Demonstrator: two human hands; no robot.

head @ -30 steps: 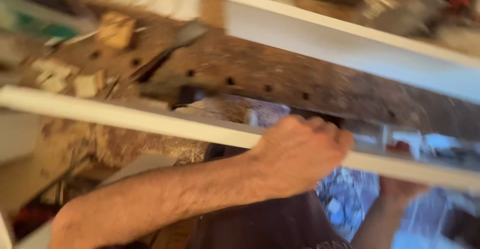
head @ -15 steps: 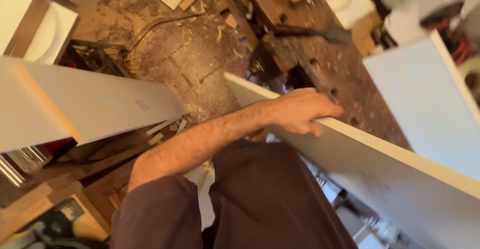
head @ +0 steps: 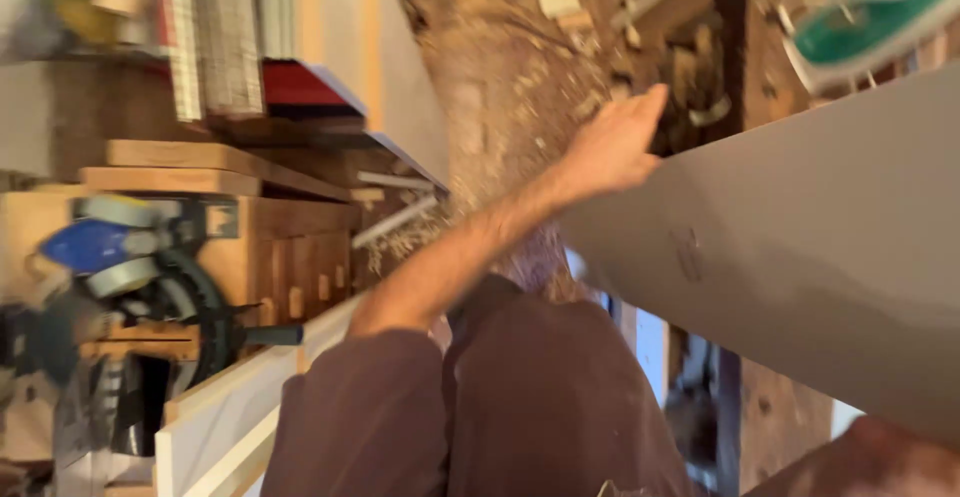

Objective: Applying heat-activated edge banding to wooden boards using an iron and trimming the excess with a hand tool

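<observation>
The left hand [head: 618,142] lies flat on the top edge of the big pale grey flat board [head: 800,247], fingers pressed together, to steady it. The right hand is hidden under the board (I cannot tell its grip). Farther off, the brown floor [head: 500,67] is covered in wood scraps and sawdust.

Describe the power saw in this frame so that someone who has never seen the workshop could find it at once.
Look at the wooden cabinet along the left side. Against its left end sits the saw, low in the left part of the view. Its blue housing and dark round blade guard set it apart from the bare wood and pale boards beside it.
</observation>
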